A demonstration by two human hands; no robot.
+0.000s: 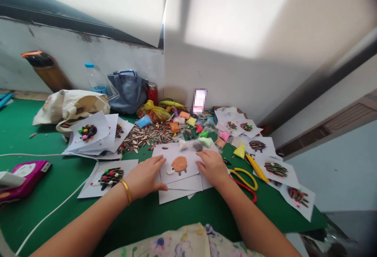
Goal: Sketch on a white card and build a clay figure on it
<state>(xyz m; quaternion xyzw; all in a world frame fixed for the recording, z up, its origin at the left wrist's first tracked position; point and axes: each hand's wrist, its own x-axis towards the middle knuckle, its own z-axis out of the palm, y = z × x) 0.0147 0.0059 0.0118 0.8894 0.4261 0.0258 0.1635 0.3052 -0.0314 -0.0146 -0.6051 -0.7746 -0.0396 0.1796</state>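
Note:
A white paper card (193,169) lies on a small pile of loose sheets in front of me. On it is a hedgehog shape (179,164) with an orange clay body, a white snout and dark feet. My left hand (149,175) rests at the card's left edge, fingers stretched out. On the opposite side, my right hand (214,166) touches the right edge, its thumb and fingers apart. Neither hand grips anything. A single sunflower seed (165,148) sits near the card's upper edge, below a heap of sunflower seeds (147,137).
Clay packets (191,121) and small coloured balls lie behind the card. Scissors (244,180) and a yellow craft knife (257,168) are at right. Seed-covered hedgehog cards (276,169) lie on both sides. A white cable (59,206) crosses the green table (67,217) at left, near a magenta box (28,178).

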